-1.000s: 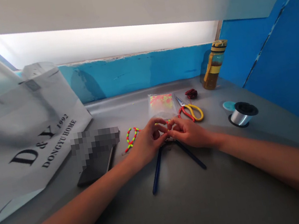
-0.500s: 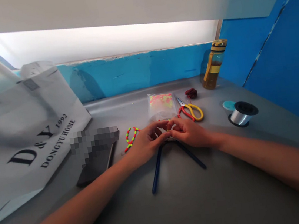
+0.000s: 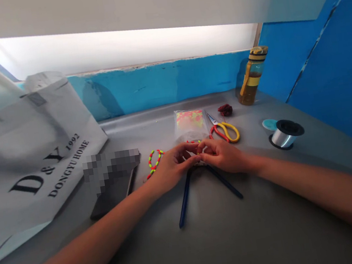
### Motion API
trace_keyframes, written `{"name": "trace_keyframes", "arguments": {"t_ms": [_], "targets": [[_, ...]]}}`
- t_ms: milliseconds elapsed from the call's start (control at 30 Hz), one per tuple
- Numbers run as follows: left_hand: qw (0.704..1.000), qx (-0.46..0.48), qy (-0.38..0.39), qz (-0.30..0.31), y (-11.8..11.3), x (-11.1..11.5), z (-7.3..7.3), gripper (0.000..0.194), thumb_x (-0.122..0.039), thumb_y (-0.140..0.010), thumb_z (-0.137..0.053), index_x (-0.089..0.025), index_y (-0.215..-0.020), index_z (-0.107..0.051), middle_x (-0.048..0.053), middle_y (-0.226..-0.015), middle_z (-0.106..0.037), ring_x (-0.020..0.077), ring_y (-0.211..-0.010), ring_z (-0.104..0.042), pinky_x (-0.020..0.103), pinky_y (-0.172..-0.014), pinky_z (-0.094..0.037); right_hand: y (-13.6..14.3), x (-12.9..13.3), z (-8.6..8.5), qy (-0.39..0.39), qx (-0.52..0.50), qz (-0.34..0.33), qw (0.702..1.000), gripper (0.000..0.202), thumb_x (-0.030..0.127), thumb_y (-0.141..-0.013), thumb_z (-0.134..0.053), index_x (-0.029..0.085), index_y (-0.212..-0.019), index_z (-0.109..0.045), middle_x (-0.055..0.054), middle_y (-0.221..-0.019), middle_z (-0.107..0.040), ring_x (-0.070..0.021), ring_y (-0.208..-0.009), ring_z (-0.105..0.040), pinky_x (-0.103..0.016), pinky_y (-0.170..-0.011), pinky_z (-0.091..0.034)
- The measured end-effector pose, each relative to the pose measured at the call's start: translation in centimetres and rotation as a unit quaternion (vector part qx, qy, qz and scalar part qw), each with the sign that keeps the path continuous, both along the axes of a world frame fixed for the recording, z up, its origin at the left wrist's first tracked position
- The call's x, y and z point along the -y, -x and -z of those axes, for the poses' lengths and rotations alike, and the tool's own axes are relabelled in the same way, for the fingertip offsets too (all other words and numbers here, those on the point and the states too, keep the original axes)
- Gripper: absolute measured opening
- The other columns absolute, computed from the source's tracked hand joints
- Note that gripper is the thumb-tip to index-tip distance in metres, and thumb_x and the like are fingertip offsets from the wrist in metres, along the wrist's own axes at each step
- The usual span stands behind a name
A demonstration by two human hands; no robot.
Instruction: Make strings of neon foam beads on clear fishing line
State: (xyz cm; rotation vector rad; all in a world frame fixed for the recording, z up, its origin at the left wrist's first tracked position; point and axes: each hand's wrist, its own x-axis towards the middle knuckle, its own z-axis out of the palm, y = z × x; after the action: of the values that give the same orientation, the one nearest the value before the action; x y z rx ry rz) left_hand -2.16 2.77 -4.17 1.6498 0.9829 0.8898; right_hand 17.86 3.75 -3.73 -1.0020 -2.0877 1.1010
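My left hand (image 3: 180, 162) and my right hand (image 3: 221, 155) meet over the table, thumbs and fingertips pinched together. A tiny yellowish bit shows between the fingertips, too small to name. Just beyond the fingers, a few red and yellow-green beads (image 3: 193, 141) peek out; whether they join what I hold is hidden. Beneath my hands, a tool with two dark blue handles (image 3: 185, 201) lies spread in a V, its head covered. Left of my left hand rests a curved string of red and yellow-green beads (image 3: 150, 161), partly behind that hand.
Behind my hands lies a clear bag of coloured beads (image 3: 190, 123), with red-and-yellow-handled scissors (image 3: 225, 130) beside it. Rightward are a dark red thread bundle (image 3: 225, 110), a spool of clear line (image 3: 285, 134), a teal disc (image 3: 270, 124) and a bottle (image 3: 252, 78). A dark flat object (image 3: 115, 194) and white bag (image 3: 34, 157) stand left.
Both hands stay pinched together at the same spot, the left shifted very slightly. A little more of the beads beyond the fingers shows now.
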Motion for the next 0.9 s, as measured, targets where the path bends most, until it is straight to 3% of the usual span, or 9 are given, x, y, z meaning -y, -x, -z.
{"name": "trace_keyframes", "arguments": {"t_ms": [267, 500, 733, 900], "targets": [[0.999, -0.037, -0.004, -0.003, 0.26, -0.27, 0.37, 0.038, -0.044, -0.079, -0.073, -0.019, -0.107, -0.069, 0.000, -0.071, -0.064, 0.0126, -0.061, -0.052, 0.024, -0.055, -0.038, -0.08, -0.07, 0.32, -0.014, 0.001, 0.005, 1.000, 0.010, 0.026, -0.088, -0.061, 0.018, -0.084, -0.056, 0.007, -0.058, -0.046, -0.0086, -0.050, -0.038, -0.024, -0.048, -0.024], [0.998, -0.061, -0.012, 0.005, 0.41, -0.41, 0.56, 0.034, -0.044, -0.081, -0.072, -0.019, -0.104, -0.070, -0.003, -0.067, -0.057, 0.0114, -0.059, -0.048, 0.023, -0.052, -0.035, -0.11, -0.09, 0.30, -0.024, 0.012, 0.016, 1.000, 0.020, 0.036, -0.086, -0.066, 0.016, -0.085, -0.061, 0.004, -0.065, -0.051, -0.0097, -0.057, -0.042, -0.024, -0.053, -0.029], [0.998, -0.062, -0.004, 0.012, 0.35, -0.39, 0.50, 0.034, -0.045, -0.079, -0.073, -0.020, -0.103, -0.071, -0.003, -0.068, -0.057, 0.0122, -0.060, -0.048, 0.023, -0.053, -0.037, 0.02, 0.07, -0.15, -0.016, 0.007, 0.012, 1.000, 0.011, 0.025, -0.084, -0.066, 0.015, -0.081, -0.063, 0.002, -0.068, -0.059, -0.0096, -0.060, -0.048, -0.023, -0.057, -0.034], [0.998, -0.050, 0.009, 0.028, 0.33, -0.40, 0.41, 0.034, -0.043, -0.079, -0.072, -0.019, -0.103, -0.071, -0.003, -0.066, -0.057, 0.0119, -0.060, -0.047, 0.024, -0.053, -0.036, 0.05, 0.15, -0.35, -0.017, 0.023, 0.019, 0.999, 0.008, 0.022, -0.082, -0.067, 0.015, -0.079, -0.065, 0.003, -0.065, -0.057, -0.0085, -0.058, -0.045, -0.023, -0.055, -0.032]]}}
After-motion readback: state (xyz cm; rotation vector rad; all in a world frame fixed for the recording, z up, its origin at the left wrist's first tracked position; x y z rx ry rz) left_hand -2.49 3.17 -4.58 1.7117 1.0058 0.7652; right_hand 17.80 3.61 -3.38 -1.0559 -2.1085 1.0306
